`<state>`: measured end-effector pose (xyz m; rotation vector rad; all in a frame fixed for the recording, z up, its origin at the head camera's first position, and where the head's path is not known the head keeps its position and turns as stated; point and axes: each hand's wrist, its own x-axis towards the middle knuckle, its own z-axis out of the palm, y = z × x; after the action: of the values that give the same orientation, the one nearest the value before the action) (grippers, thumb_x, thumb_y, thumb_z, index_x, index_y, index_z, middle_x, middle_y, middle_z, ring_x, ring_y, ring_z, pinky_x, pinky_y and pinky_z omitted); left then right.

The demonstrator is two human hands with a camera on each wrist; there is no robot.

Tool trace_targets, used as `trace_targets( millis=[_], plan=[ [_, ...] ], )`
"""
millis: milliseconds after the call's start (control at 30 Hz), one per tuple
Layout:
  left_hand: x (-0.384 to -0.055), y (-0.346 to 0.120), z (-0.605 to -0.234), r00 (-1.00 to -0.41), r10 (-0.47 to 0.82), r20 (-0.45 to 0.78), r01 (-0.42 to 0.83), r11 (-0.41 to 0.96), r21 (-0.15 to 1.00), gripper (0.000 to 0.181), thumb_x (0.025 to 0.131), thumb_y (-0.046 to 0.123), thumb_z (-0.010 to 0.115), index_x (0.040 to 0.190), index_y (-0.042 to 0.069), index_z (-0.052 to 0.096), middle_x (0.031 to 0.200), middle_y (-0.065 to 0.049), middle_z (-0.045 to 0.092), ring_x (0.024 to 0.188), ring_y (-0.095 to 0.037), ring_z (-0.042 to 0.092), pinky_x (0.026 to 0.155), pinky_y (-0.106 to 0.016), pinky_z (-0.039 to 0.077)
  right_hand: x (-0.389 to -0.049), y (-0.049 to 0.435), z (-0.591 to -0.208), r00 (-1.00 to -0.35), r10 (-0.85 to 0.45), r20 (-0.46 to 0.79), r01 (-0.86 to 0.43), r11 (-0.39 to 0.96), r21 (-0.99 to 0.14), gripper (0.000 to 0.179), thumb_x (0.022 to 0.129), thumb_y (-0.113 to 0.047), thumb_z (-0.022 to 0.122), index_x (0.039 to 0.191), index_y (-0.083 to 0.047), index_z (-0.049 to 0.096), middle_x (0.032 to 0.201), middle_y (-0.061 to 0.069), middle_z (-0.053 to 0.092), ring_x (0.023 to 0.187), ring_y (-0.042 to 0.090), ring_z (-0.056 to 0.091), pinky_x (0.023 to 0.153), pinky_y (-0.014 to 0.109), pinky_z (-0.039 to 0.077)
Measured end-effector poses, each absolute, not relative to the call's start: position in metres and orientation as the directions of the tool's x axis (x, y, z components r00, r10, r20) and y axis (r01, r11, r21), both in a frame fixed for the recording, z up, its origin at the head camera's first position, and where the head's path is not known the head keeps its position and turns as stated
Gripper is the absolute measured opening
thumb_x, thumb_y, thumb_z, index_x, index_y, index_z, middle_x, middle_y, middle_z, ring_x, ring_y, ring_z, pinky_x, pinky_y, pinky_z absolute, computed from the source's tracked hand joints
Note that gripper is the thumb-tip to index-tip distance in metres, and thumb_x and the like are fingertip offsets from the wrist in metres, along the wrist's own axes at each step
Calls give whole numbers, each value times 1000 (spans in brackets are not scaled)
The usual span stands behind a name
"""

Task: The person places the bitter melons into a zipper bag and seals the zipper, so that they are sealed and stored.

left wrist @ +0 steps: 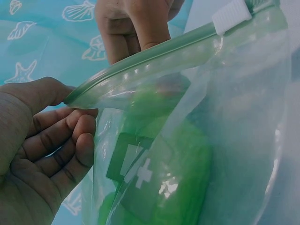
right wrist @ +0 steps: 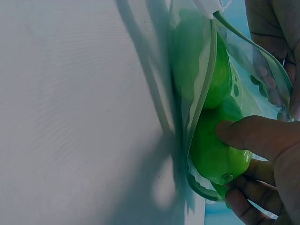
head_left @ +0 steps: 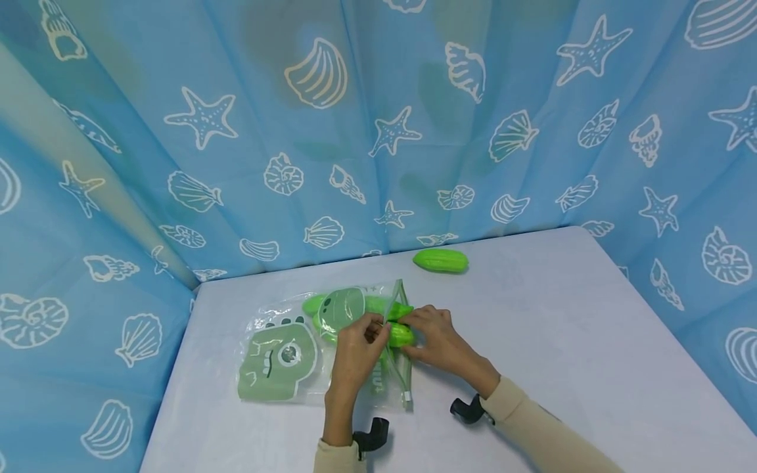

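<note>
A clear zip bag [head_left: 278,374] with green cartoon prints lies on the table, its mouth facing right. My left hand [head_left: 353,351] pinches the green zip rim [left wrist: 140,56] between thumb and forefinger, lifting that side of the opening. At the mouth, my right hand [head_left: 440,341] grips a glossy green cucumber-like vegetable [right wrist: 218,150], thumb on top and fingers beneath; most of it is inside the bag. Similar green vegetables [right wrist: 185,56] lie within the bag beside it, partly hidden by the prints. The white slider [left wrist: 232,18] sits at one end of the zip.
Another green cucumber-like vegetable [head_left: 440,260] lies near the back edge of the white table [head_left: 544,315]. Blue curtains [head_left: 355,131] with shell and starfish drawings hang behind and at both sides. Black wrist mounts [head_left: 467,410] are strapped to the wrists.
</note>
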<state>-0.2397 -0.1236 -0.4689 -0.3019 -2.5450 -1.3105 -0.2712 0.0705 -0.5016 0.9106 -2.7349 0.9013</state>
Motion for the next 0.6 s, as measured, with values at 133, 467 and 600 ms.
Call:
trace_targets(
  millis=[133,467,600],
  plan=[
    [-240,-124,-469,-946,62,318,294,575,763,11,93,16,72,98,6,72,77,5,67,68,-7,62,61,-23,53,-272,67,-501,-808,-505,304,-587,639,-497,49,79,-24,87,122,-9,69,120,5,66,112,24,54,86,47,34],
    [-240,-124,-473,-946,64,317,296,566,769,12,93,16,71,100,5,72,77,6,67,67,-6,61,60,-24,53,-274,55,-505,-820,-485,303,-571,668,-477,48,79,-24,86,122,-7,69,121,5,67,110,23,55,85,47,35],
    [-241,-124,-473,-947,62,316,295,562,773,12,93,14,71,100,4,72,77,6,67,67,-7,61,60,-24,53,-274,52,-507,-823,-471,319,-569,667,-482,47,78,-22,86,120,-7,69,119,5,68,109,23,56,85,47,36]
  ],
)
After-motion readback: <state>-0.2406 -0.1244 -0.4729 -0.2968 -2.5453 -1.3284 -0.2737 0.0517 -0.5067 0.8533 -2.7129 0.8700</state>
